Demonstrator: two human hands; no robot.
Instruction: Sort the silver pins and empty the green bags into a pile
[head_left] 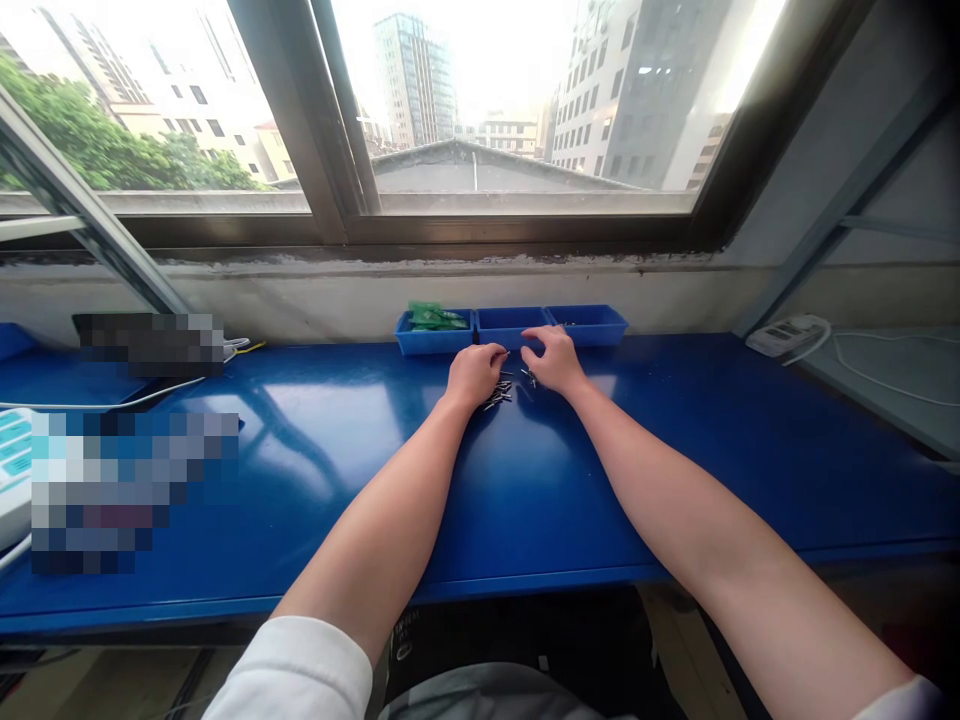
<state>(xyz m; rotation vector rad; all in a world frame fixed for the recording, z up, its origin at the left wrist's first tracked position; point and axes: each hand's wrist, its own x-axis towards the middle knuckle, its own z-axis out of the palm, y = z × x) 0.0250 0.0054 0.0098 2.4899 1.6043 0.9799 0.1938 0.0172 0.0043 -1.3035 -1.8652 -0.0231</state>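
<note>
My left hand (475, 374) is closed in a pinch above the blue table, with the tip of a small thin piece just showing at its fingertips. Below and beside it lies a loose pile of short, thin metal pieces (499, 394), perhaps screws. My right hand (556, 360) is at the front of the bins, thumb and forefinger apart with nothing between them. A few more metal pieces (529, 377) lie under that hand. Behind both hands stand the middle blue bin (504, 319) and the right blue bin (600, 325), which has some tiny bits inside.
The left blue bin (435, 343) holds green plastic packets (435, 316). A white power strip (786, 335) with a cable sits at the far right. Blurred items and another white strip (15, 470) lie at the left. A window rises behind the blue table (525, 500).
</note>
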